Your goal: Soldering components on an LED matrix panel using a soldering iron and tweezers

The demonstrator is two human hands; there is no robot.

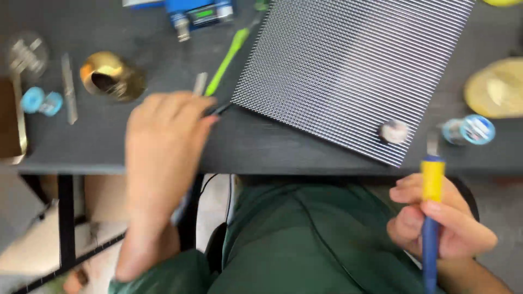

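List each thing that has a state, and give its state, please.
Left hand: fingers closed on a thin dark tool at the panel's corner.
Right hand: gripping a yellow-and-blue tool, held upright.
Dotted panel: lying flat on the dark table.
Brass holder: tipped on its side.
Green tool: lying flat.

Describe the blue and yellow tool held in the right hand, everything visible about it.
The tool is a slim stick with a blue handle and a yellow upper section, likely plastic, ending in a thin metallic tip that is blurred. It stands nearly upright, tip pointing away toward the dark table's near edge. The right hand wraps its fingers around the blue part, below the yellow. Its lower end runs out of the picture.
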